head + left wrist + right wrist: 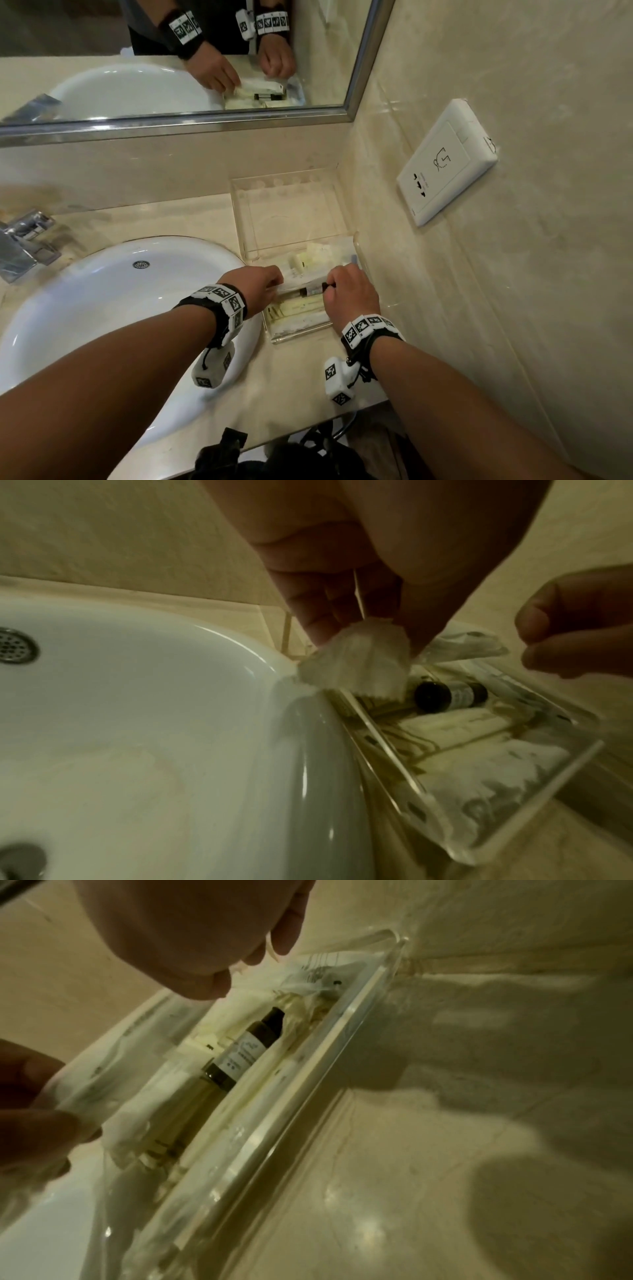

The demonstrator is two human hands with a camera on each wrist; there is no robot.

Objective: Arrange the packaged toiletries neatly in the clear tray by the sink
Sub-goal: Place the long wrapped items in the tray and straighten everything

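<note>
The clear tray (pixel 294 337) sits on the counter right of the sink, holding several cream packets (pixel 298 310) and a small dark bottle (pixel 313 291) lying on its side. A white packet (pixel 298 282) hangs just above the bottle. My left hand (pixel 270 279) pinches its left end, as the left wrist view shows on the crinkled packet (pixel 359 664). My right hand (pixel 349 291) is curled at the packet's right end and appears to pinch it. The right wrist view shows the bottle (pixel 246 1053) along the tray wall (pixel 308 1096), under the packet (pixel 137 1053).
A second clear tray (pixel 287 212) stands behind the first, against the back wall. The white basin (pixel 102 308) and chrome faucet (pixel 24 240) are to the left. The side wall with a socket plate (pixel 445 164) is close on the right.
</note>
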